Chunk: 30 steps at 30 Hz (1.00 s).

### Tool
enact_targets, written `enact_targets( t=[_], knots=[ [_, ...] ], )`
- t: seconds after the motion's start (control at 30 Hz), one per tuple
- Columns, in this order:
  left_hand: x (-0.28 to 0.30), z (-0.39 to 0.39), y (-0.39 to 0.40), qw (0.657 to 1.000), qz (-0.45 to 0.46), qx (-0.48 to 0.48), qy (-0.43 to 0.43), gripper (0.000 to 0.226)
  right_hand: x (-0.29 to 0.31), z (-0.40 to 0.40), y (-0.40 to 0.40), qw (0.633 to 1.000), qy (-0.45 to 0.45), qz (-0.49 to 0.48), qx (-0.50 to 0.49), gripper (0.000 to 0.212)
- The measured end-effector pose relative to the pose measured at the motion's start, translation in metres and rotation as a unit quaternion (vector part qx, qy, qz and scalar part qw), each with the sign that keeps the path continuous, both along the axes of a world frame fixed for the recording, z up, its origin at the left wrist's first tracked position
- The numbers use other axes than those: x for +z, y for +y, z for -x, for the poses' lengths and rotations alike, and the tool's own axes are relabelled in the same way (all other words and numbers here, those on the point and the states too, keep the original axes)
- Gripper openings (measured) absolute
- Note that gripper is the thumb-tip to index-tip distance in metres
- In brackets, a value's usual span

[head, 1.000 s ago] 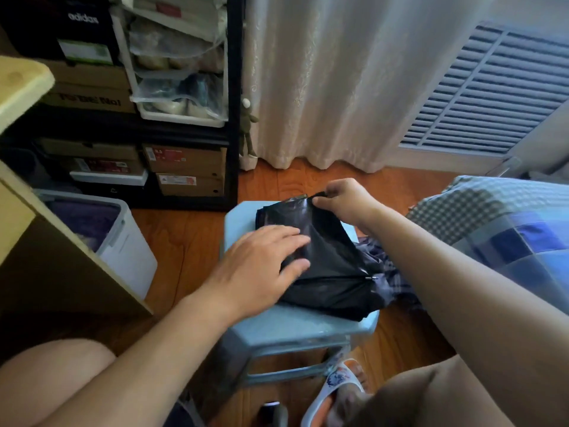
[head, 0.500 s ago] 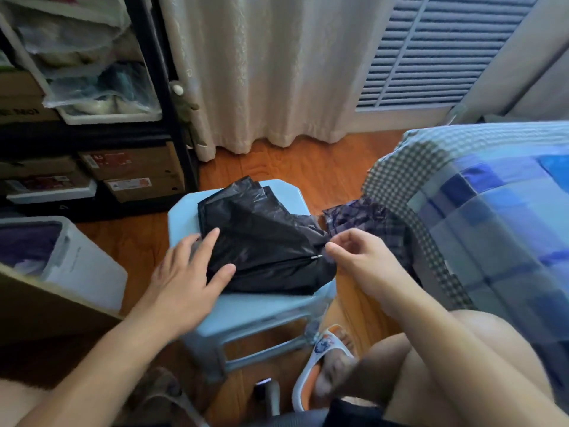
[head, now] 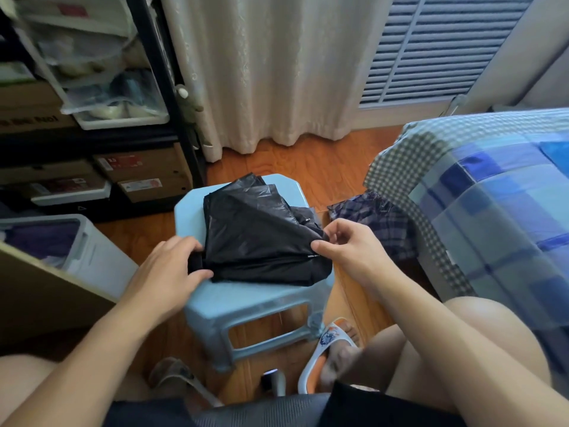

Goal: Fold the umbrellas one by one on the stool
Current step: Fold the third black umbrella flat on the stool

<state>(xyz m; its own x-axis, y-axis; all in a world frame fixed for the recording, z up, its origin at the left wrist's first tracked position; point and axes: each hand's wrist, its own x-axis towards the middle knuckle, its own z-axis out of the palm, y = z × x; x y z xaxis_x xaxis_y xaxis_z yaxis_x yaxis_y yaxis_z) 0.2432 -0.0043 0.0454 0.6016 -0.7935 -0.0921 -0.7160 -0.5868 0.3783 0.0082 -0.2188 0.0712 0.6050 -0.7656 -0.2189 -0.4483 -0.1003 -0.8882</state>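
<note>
While lying on the stool (head: pixel 246 300), black umbrella (head: pixel 258 238), both hands' fingers pinching it, labels unreadable.

Umbrella (head: pixel 261 238) on stool (head: pixel 246 298); another (perhaps an umbrella) (head: pixel 375 220) lies right.

Glossy black cloth umbrella (head: pixel 261 238) (creased) on smooth plastic stool (head: pixel 246 300)
</note>
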Motion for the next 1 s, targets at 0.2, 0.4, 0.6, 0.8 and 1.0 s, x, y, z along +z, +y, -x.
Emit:
enact_targets(
  t=[0.2,0.4,0.6,0.8,1.0],
  knots=[
    [-0.001,0.002,0.001,0.999,0.024,0.009,-0.037,0.032,0.002,0.007,0.006,0.995,-0.005,0.099,0.010,0.028],
    [-0.003,-0.001,0.000,0.999,0.046,0.012,-0.014,0.031,0.010,0.010,0.000,0.985,-0.152,-0.032,-0.077,0.020],
    [-0.007,-0.003,0.001,0.999,0.052,0.008,-0.008,0.034,-0.005,-0.004,0.007,0.996,-0.053,0.076,-0.011,0.016],
    [-0.008,-0.003,0.000,0.999,0.051,0.011,-0.016,0.033,0.003,-0.006,0.007,0.982,-0.178,-0.038,-0.045,0.016],
    [-0.007,-0.001,0.000,0.999,0.046,0.007,-0.015,0.034,0.004,-0.003,-0.002,0.947,-0.203,-0.219,-0.117,0.013]
  ],
)
